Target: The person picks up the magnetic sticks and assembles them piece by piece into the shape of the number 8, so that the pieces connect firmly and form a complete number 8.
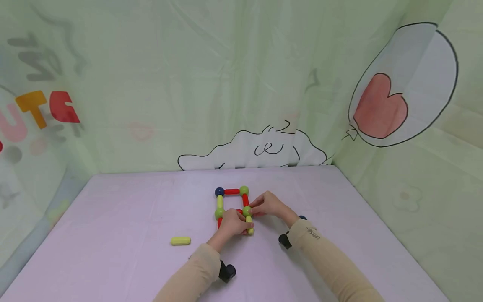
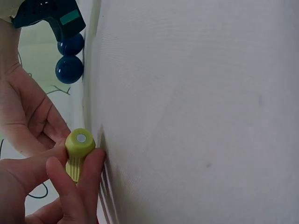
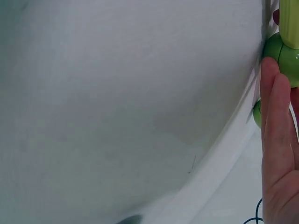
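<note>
A flat frame of rods and balls lies on the lilac table: a blue ball, red rods, yellow rods and green balls. My left hand grips a yellow rod at the frame's near right; the left wrist view shows the rod's end pinched between thumb and fingers. My right hand pinches the green ball at that rod's far end. In the right wrist view the fingers lie against this green ball, with the yellow rod above it.
A loose yellow rod lies on the table to the left of my left arm. Two blue balls sit beyond my right wrist. Green printed cloth walls close in the table at the back and both sides.
</note>
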Demonstrator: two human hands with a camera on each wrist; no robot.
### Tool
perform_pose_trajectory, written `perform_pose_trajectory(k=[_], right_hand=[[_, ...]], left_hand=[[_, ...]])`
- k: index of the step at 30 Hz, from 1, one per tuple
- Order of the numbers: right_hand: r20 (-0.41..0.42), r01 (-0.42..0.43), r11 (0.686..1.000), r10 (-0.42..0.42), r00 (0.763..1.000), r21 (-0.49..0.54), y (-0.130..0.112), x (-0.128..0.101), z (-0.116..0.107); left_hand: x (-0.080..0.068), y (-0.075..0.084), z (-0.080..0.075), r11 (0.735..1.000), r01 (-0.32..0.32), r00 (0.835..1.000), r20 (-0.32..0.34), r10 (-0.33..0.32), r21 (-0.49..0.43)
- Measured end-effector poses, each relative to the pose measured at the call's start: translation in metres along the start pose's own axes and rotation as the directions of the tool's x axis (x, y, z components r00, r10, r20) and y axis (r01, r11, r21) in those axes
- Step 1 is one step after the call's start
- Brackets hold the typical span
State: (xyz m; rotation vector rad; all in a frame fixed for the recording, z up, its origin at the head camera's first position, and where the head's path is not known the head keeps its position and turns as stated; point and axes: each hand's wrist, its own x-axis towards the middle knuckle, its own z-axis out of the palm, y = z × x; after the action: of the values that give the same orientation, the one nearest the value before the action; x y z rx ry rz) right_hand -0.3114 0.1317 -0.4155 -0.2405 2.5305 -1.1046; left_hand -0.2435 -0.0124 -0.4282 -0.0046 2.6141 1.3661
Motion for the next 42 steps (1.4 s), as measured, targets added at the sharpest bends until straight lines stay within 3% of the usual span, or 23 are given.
perform_pose_trajectory(k=[14, 29, 36, 39, 42], right_hand=[[-0.011, -0.005, 1.0, 0.005, 1.0, -0.026, -0.004, -0.002, 0.0], [-0.016, -0.02, 1.0, 0.02, 1.0, -0.023, -0.006, -0.006, 0.0], [-0.002, -0.026, 1.0, 0.026, 1.0, -0.007, -0.007, -0.008, 0.0], [-0.001, -0.028, 1.0, 0.028, 1.0, 0.002, -0.008, -0.009, 0.001], [-0.007, -0.033, 0.999, 0.033, 0.999, 0.009, -0.008, -0.009, 0.002]], left_hand=[[-0.006, 0.003, 0.002, 1.0, -0.014, 0.999, -0.038, 0.014, 0.014], [-0.007, 0.003, 0.001, 1.0, -0.022, 0.999, -0.034, 0.022, 0.01], [-0.006, -0.002, -0.018, 0.998, -0.009, 1.0, 0.005, 0.01, -0.065], [-0.004, -0.004, -0.034, 0.998, -0.023, 0.999, -0.034, 0.021, -0.058], [0.0, -0.01, -0.049, 0.997, -0.071, 0.993, -0.097, 0.073, 0.025]])
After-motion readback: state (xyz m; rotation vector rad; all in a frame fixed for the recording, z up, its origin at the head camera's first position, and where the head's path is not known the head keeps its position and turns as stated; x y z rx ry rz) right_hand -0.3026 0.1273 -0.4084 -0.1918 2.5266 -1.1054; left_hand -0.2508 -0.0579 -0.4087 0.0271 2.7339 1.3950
